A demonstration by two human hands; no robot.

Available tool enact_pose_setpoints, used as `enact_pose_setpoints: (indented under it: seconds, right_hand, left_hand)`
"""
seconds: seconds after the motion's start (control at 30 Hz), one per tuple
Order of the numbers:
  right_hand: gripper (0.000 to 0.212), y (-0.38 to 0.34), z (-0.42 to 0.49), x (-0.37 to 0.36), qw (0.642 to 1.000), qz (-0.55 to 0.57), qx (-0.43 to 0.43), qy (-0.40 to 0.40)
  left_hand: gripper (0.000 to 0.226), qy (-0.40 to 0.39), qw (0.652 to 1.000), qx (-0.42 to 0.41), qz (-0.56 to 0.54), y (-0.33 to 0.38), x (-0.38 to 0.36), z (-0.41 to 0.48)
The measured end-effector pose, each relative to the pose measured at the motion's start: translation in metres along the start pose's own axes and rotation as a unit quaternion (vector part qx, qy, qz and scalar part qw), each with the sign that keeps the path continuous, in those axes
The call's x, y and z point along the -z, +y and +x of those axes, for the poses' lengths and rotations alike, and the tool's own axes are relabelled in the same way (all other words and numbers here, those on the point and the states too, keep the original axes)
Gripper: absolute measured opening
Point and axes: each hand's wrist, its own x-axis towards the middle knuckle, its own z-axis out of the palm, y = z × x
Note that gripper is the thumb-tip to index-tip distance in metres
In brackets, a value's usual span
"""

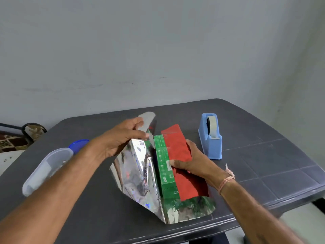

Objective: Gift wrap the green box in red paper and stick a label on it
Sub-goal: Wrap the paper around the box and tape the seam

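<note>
The green box [164, 164] lies lengthwise on the wrapping paper in the middle of the dark table. The paper is red on one face and shiny silver on the other. A red flap [177, 147] is folded over the box's right half, and my right hand [190, 160] presses it down, thumb on the green top. My left hand [123, 138] pinches the upper edge of the silver side [137, 173] and holds it raised to the left of the box. No label is visible.
A blue tape dispenser [211, 136] with a roll of tape stands to the right of the box. A clear plastic container [47, 169] lies at the table's left edge, its blue lid [78, 144] behind it. The table [263, 164] ends close in front.
</note>
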Motion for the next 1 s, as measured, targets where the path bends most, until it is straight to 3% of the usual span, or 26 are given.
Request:
enact_pose_setpoints:
  seconds: [0.17,0.23,0.3,0.4,0.5,0.63,0.73,0.83,0.93,1.0]
  right_hand:
    - [0.095,0.005,0.0,0.001,0.999,0.039,0.006,-0.002]
    - [0.071,0.001,-0.004,0.003,0.996,0.094,0.01,-0.007]
    - [0.048,-0.006,-0.011,0.007,0.991,0.135,-0.014,-0.004]
    - [0.059,0.0,-0.013,0.015,0.981,0.184,-0.059,-0.012]
    - [0.042,-0.004,-0.019,0.021,0.971,0.226,-0.081,0.019]
    - [0.065,-0.004,-0.014,0.024,0.972,0.209,-0.101,0.046]
    - [0.067,-0.007,-0.01,0.026,0.974,0.193,-0.106,0.052]
    - [0.075,-0.011,-0.007,0.023,0.977,0.183,-0.082,0.065]
    - [0.053,-0.006,0.004,0.019,0.976,0.17,-0.068,0.116]
    - [0.037,-0.002,0.012,0.016,0.974,0.171,-0.061,0.139]
  left_hand:
    - [0.08,-0.013,1.0,-0.008,-0.016,0.007,-0.052,0.032]
    - [0.066,-0.015,0.999,0.003,-0.038,0.003,-0.072,0.039]
    - [0.081,0.002,0.998,0.02,-0.052,-0.003,-0.089,0.043]
    - [0.099,0.014,0.998,0.019,-0.061,-0.018,-0.105,0.047]
    - [0.109,0.011,0.999,-0.001,-0.047,-0.026,-0.115,0.045]
    - [0.1,0.006,0.998,-0.01,-0.063,-0.023,-0.12,0.04]
    - [0.085,-0.001,0.998,-0.011,-0.056,-0.019,-0.123,0.038]
    - [0.092,-0.004,0.999,0.002,-0.035,-0.021,-0.123,0.042]
    - [0.123,-0.018,1.0,0.017,-0.012,-0.023,-0.122,0.048]
    - [0.126,-0.024,1.0,0.014,-0.012,-0.024,-0.122,0.05]
